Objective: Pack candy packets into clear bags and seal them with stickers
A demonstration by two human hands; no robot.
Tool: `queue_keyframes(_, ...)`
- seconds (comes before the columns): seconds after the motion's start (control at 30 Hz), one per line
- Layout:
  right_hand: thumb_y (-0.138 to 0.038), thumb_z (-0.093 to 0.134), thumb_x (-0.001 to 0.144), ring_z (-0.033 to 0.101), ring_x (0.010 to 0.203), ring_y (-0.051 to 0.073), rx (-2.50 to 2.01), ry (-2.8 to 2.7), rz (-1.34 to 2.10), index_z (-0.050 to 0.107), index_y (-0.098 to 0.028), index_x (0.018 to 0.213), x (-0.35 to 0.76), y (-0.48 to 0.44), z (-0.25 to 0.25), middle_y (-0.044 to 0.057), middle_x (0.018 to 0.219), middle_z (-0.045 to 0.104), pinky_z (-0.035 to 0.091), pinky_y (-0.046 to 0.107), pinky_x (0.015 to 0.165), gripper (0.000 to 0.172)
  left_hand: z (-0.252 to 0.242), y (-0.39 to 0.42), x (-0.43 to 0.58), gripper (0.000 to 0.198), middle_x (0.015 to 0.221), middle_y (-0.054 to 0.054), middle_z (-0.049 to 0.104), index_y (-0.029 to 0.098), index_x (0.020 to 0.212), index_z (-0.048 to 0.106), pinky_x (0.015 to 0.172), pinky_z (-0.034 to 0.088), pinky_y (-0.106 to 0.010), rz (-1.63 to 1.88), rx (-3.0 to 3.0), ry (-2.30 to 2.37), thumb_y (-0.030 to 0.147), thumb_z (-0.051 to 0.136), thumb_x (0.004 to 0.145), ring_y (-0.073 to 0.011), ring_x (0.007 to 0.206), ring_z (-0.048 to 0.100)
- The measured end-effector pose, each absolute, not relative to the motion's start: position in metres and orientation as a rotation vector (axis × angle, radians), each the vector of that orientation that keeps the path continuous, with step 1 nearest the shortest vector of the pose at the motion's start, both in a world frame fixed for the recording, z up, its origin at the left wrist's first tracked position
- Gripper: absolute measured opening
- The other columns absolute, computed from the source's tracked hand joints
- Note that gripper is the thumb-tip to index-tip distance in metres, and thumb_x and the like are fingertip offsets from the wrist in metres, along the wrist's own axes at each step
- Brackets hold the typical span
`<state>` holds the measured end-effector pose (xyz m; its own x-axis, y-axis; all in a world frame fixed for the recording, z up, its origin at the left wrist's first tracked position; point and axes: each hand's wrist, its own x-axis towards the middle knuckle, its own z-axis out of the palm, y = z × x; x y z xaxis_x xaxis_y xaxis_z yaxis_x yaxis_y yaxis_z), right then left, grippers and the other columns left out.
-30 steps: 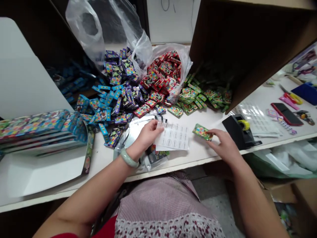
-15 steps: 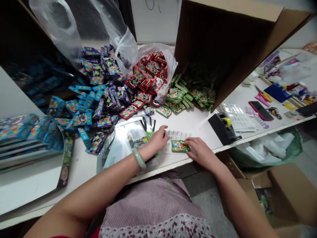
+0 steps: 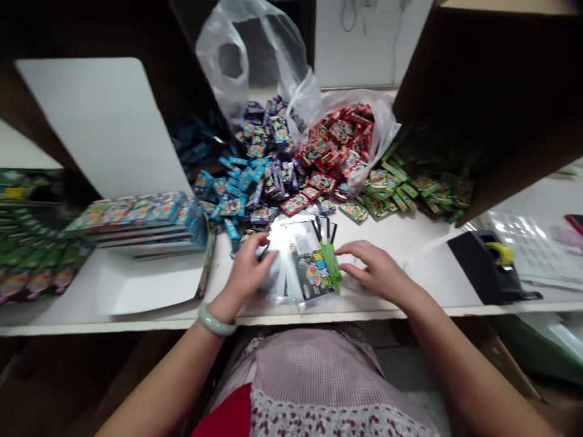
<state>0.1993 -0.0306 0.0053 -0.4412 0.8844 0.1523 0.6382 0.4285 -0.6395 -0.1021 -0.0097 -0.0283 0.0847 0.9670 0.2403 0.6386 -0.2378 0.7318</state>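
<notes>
My left hand rests on a stack of clear plastic bags, its fingers curled over their edge. A printed card shows through the plastic. A green packet stands tilted against the bags, between my hands. My right hand lies just right of that packet, fingers spread, holding nothing. Loose heaps of small packets lie beyond my hands: blue, purple, red in a plastic bag and green. A jade bangle circles my left wrist.
A black tape dispenser stands on the white table to the right. A flat stack of printed boxes lies on a white board at left. A brown cardboard box wall overhangs the right of the heaps.
The green packet has moved from the table under my right hand to the clear bags. My left hand has shifted onto the bags. The label sheet is out of sight, and the view has swung.
</notes>
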Motion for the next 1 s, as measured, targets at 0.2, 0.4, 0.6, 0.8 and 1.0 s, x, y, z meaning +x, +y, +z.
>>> queue_keyframes(0.2, -0.030, 0.085, 0.064, 0.044, 0.130, 0.033, -1.336, -2.689, 0.577, 0.050, -0.012, 0.133, 0.106, 0.058, -0.007, 0.019, 0.139, 0.049, 0.038, 0.043, 0.106, 0.079, -0.032, -0.033, -0.086, 0.074, 0.133, -0.020, 0.047, 0.014, 0.128, 0.048, 0.107, 0.033, -0.057, 0.452, 2.231, 1.634, 0.048, 0.076, 0.070, -0.0394, 0.128, 0.040)
queue_keyframes(0.4, -0.041, 0.088, 0.058, 0.052, 0.114, 0.037, -1.454, -2.751, 0.512, 0.061, -0.009, 0.114, 0.092, 0.071, -0.016, 0.022, 0.117, 0.058, 0.042, 0.047, 0.096, 0.070, -0.042, -0.032, -0.100, 0.068, 0.140, -0.019, 0.043, 0.014, 0.136, 0.041, 0.113, 0.029, -0.053, 0.484, 2.118, 1.547, 0.030, 0.070, 0.077, -0.0355, 0.134, 0.035)
queue_keyframes(0.6, -0.045, 0.089, 0.056, 0.053, 0.113, 0.032, -1.518, -2.688, 0.487, 0.059, -0.010, 0.112, 0.078, 0.071, -0.016, 0.019, 0.116, 0.055, 0.044, 0.040, 0.094, 0.072, -0.045, -0.038, -0.104, 0.055, 0.131, -0.017, 0.049, 0.015, 0.132, 0.044, 0.108, 0.034, -0.052, 0.609, 2.006, 1.682, 0.026, 0.063, 0.081, -0.0330, 0.127, 0.041)
queue_keyframes(0.8, -0.044, 0.083, 0.065, 0.055, 0.108, 0.033, -1.565, -2.534, 0.486, 0.061, -0.011, 0.102, 0.069, 0.064, -0.020, 0.019, 0.109, 0.060, 0.044, 0.043, 0.092, 0.054, -0.039, -0.033, -0.106, 0.045, 0.099, -0.008, 0.060, 0.017, 0.107, 0.056, 0.097, 0.041, -0.047, 0.789, 1.724, 1.666, 0.027, 0.075, 0.069, -0.0293, 0.104, 0.053)
queue_keyframes(1.0, -0.030, 0.070, 0.080, 0.059, 0.106, 0.026, -1.445, -2.260, 0.647, 0.061, -0.013, 0.111, 0.083, 0.061, -0.018, 0.015, 0.110, 0.063, 0.045, 0.041, 0.092, 0.036, -0.023, -0.016, -0.117, 0.018, 0.069, 0.002, 0.052, 0.017, 0.096, 0.058, 0.072, 0.046, -0.031, 0.905, 1.581, 1.531, 0.018, 0.056, 0.078, -0.0162, 0.069, 0.055)
